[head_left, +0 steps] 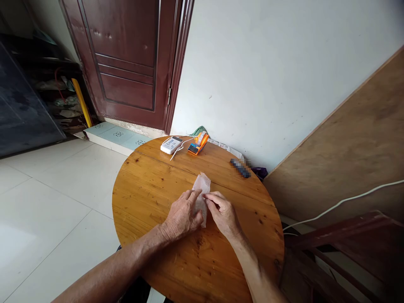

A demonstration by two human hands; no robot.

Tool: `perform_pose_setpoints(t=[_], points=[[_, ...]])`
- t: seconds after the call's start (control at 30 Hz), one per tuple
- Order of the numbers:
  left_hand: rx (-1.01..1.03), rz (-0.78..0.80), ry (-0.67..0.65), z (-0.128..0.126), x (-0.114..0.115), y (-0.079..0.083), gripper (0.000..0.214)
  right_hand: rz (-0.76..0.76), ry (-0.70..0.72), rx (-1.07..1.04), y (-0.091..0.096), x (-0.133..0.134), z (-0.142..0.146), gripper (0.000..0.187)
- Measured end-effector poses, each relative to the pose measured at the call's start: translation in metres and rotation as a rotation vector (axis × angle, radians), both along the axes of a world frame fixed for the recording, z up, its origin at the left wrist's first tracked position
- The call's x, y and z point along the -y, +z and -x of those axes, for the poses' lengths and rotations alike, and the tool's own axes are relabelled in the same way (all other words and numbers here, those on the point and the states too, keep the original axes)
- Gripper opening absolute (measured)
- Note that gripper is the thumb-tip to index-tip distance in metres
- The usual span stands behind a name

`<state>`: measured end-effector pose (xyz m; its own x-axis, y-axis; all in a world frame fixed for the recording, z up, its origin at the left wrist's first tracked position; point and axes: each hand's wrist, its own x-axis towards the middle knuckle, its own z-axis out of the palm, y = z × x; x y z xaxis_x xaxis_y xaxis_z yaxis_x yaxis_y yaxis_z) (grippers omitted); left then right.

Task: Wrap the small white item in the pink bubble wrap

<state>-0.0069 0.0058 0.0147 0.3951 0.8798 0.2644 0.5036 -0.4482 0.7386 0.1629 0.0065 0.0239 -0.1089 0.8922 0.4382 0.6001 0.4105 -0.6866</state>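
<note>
A crumpled, whitish, see-through piece of plastic wrap (202, 182) lies on the round wooden table (142, 198), upright in the view between my hands. My left hand (184, 213) rests over its left side, palm down, with the index finger stretched out and the thumb apart from it. From the right, my right hand (223, 213) pinches the wrap's right edge between thumb and index finger. Part of the wrap is hidden under my left hand, and I cannot see whether anything is inside it.
At the table's far side are a white power-bank-like box (171, 145) with a cable and an orange tape dispenser (198, 144). A dark blurred object (240, 168) lies at the right rim. Behind are a wall and a dark red door (126, 63).
</note>
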Motion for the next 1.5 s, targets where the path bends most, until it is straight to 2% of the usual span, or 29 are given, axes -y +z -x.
perform_pose_setpoints(t=[0.17,0.27,0.37,0.53,0.67,0.73,0.8,0.9,1.0,1.1,1.2,1.3,1.5], points=[[-0.075,-0.078,-0.043,0.003,0.003,0.005,0.057,0.05,0.057,0.084,0.0,-0.008,-0.004,0.027],[-0.11,-0.144,-0.043,0.003,0.002,0.003,0.052,0.161,0.079,-0.026,-0.003,-0.014,-0.008,0.026],[-0.132,-0.189,-0.038,0.002,0.002,0.0,0.043,0.227,0.031,-0.111,-0.006,-0.018,-0.012,0.025],[-0.145,-0.206,-0.062,0.002,0.001,0.001,0.046,0.195,-0.042,-0.144,-0.007,-0.018,-0.012,0.023],[-0.179,-0.236,-0.111,0.003,-0.001,0.005,0.048,0.209,0.08,-0.147,-0.008,-0.019,-0.005,0.026],[-0.207,-0.256,-0.132,0.004,-0.001,0.006,0.043,0.207,0.091,-0.143,-0.009,-0.02,-0.004,0.025],[-0.233,-0.265,-0.145,0.005,-0.001,0.006,0.038,0.187,0.019,-0.159,-0.009,-0.022,-0.007,0.021],[-0.257,-0.265,-0.146,0.004,-0.001,0.006,0.034,0.212,-0.195,-0.272,-0.008,-0.026,-0.019,0.023],[-0.256,-0.271,-0.129,0.003,0.0,0.005,0.032,0.429,-0.296,-0.397,-0.005,-0.034,-0.029,0.036],[-0.238,-0.271,-0.115,0.002,0.0,0.005,0.032,0.621,-0.222,-0.421,0.001,-0.046,-0.029,0.036],[-0.236,-0.264,-0.124,0.002,0.0,0.004,0.034,0.674,-0.144,-0.352,0.006,-0.059,-0.02,0.031],[-0.224,-0.258,-0.128,0.002,0.0,0.003,0.04,0.667,-0.094,-0.297,0.005,-0.07,-0.009,0.029],[-0.206,-0.211,-0.105,0.002,-0.001,0.002,0.041,0.535,-0.091,-0.285,-0.011,-0.082,-0.003,0.03]])
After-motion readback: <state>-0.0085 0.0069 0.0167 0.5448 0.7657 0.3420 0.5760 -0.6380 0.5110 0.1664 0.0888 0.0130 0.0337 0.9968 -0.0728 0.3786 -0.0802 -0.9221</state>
